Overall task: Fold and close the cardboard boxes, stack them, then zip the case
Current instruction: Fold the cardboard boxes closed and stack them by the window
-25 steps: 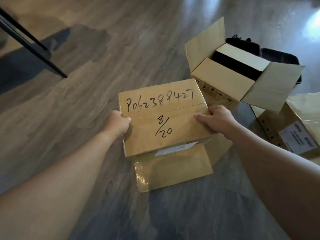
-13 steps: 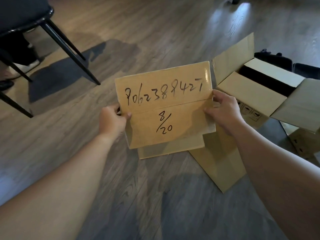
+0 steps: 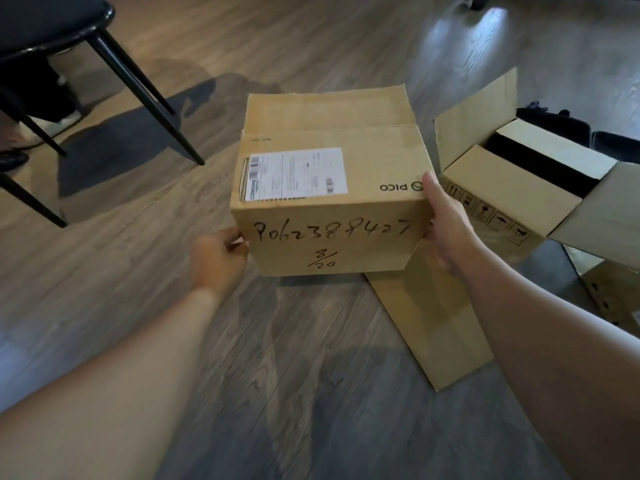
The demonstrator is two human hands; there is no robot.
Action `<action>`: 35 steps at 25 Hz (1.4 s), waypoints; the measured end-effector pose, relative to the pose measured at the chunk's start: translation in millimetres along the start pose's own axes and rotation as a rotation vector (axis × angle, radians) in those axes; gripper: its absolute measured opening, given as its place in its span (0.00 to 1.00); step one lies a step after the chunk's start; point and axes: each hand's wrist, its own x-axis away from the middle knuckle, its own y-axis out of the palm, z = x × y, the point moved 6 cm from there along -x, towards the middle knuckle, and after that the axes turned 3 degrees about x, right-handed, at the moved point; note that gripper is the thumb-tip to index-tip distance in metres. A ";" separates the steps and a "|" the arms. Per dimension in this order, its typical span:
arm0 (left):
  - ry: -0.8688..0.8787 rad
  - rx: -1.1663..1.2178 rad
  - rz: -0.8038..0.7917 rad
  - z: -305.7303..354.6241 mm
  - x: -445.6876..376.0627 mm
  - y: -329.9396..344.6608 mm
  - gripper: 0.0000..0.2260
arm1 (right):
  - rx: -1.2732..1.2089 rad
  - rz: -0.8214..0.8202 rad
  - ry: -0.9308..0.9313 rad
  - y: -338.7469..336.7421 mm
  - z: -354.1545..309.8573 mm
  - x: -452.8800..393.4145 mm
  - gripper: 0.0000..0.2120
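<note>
A: Where's the labelled box point(image 3: 329, 188)?
B: On the wood floor point(image 3: 277, 375), left hand point(image 3: 218, 259) pinching its near-left edge, right hand point(image 3: 445, 225) gripping the right corner.
A: Room around it?
B: Open box point(image 3: 502, 202) just right; chair point(image 3: 52, 36) well left.

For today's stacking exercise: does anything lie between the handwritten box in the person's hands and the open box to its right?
Nothing visible does. The handwritten box, held by the left hand and right hand, is separated from the open box only by a narrow gap. A loose flap hangs below the right hand.
</note>
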 end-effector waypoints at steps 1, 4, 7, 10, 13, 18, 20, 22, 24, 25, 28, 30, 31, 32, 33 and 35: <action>-0.071 0.112 -0.010 -5.3 1.2 -1.7 0.13 | 0.052 0.030 0.008 1.0 1.2 0.1 0.19; -0.312 0.462 0.018 -13.4 1.7 -3.9 0.14 | 0.081 0.043 0.037 -2.4 11.1 1.8 0.10; -0.436 0.492 -0.006 -15.4 -1.0 -6.4 0.22 | 0.074 -0.096 0.006 -9.3 19.1 5.3 0.09; -0.394 0.435 0.017 -15.4 -5.6 -14.3 0.14 | 0.078 -0.234 -0.059 -12.7 15.8 5.1 0.22; -0.384 0.434 -0.086 -20.8 -1.8 -11.0 0.20 | 0.297 -0.213 -0.164 -13.3 19.2 4.9 0.31; -0.458 0.480 -0.092 -37.1 12.1 -3.8 0.18 | 0.528 -0.076 -0.093 -19.7 60.8 11.9 0.32; -0.540 0.523 -0.055 -42.8 15.5 -4.1 0.11 | 0.572 -0.076 -0.084 -20.6 67.5 14.4 0.30; -0.595 0.498 -0.146 -44.7 17.0 -0.9 0.12 | 0.670 -0.049 -0.067 -21.9 69.9 14.7 0.26; -0.654 0.467 -0.259 -45.2 20.0 3.5 0.20 | 0.771 -0.025 -0.012 -23.8 75.9 14.3 0.19; -0.680 0.479 -0.287 -45.4 22.0 4.3 0.23 | 0.788 -0.034 0.026 -23.8 80.7 14.0 0.15; -0.663 0.561 -0.283 -40.9 25.3 4.0 0.18 | 0.682 -0.041 0.149 -23.1 90.5 14.0 0.08; -0.603 0.603 -0.284 -36.6 25.1 4.6 0.11 | 0.567 0.076 0.141 -26.6 87.6 15.4 0.08; -0.586 0.619 -0.297 -35.2 25.6 5.2 0.10 | 0.591 0.151 0.107 -30.7 84.6 16.8 0.09; -0.585 0.641 -0.306 -34.3 26.0 5.8 0.10 | 0.633 0.207 0.086 -34.2 83.3 19.5 0.11; -0.594 0.664 -0.310 -35.1 26.2 5.4 0.10 | 0.647 0.222 0.083 -37.3 85.1 21.8 0.13; -0.616 0.664 -0.337 -39.5 27.6 3.1 0.08 | 0.525 0.127 0.158 -36.6 98.2 21.7 0.14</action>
